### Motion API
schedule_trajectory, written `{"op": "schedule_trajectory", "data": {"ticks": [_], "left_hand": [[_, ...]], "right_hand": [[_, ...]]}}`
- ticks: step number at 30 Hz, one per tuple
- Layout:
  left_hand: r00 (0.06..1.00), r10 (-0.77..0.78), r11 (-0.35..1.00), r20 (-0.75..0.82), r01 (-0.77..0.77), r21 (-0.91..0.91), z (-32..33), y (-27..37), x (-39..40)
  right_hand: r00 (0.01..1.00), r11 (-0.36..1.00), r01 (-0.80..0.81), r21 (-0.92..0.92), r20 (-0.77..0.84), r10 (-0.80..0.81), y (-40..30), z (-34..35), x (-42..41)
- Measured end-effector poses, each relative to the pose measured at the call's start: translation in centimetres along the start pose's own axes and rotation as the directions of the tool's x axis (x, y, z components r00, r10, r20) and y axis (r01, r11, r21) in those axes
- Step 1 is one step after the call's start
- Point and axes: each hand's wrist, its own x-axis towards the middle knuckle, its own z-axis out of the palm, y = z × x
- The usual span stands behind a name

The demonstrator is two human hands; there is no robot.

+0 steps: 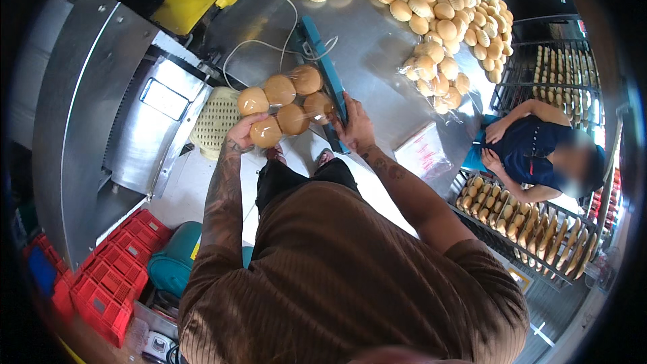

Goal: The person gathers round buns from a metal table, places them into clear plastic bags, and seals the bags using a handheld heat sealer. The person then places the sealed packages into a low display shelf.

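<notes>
A clear plastic bag of bread buns (279,90), round and golden, lies across the front of the picture's middle. Its left end rests in my left hand (246,130), whose fingers grip the bag by the lowest buns. My right hand (355,124) is at the bag's other end, against the edge of a long blue bag sealer (323,55); its fingertips are partly hidden, so whether they pinch the plastic is unclear. A white cable loops behind the sealer. Further right, bagged buns (435,73) sit on the steel table (374,50), near a stack of printed plastic bags (423,151).
Loose buns (445,10) are heaped along the table's far side. A person (536,151) stands at the right by racks of bread (525,225). At left are a steel machine with a phone (165,98) on it, a perforated basket (215,121) and red crates (113,283).
</notes>
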Motion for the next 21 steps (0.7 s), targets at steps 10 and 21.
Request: {"op": "schedule_trajectory", "data": {"ticks": [10,21], "left_hand": [[0.983,0.115,0.989,-0.144,-0.099,0.112,1.9,1.1,-1.4],[0.96,0.274,0.962,-0.052,-0.273,0.03,2.9,-4.6,-8.7]], "right_hand": [[0.997,0.997,0.068,0.03,-0.038,-0.067,-0.2,-0.4,-0.4],[0.967,0.836,0.238,0.494,-0.197,-0.16,-1.6,-9.7,-2.6]]}}
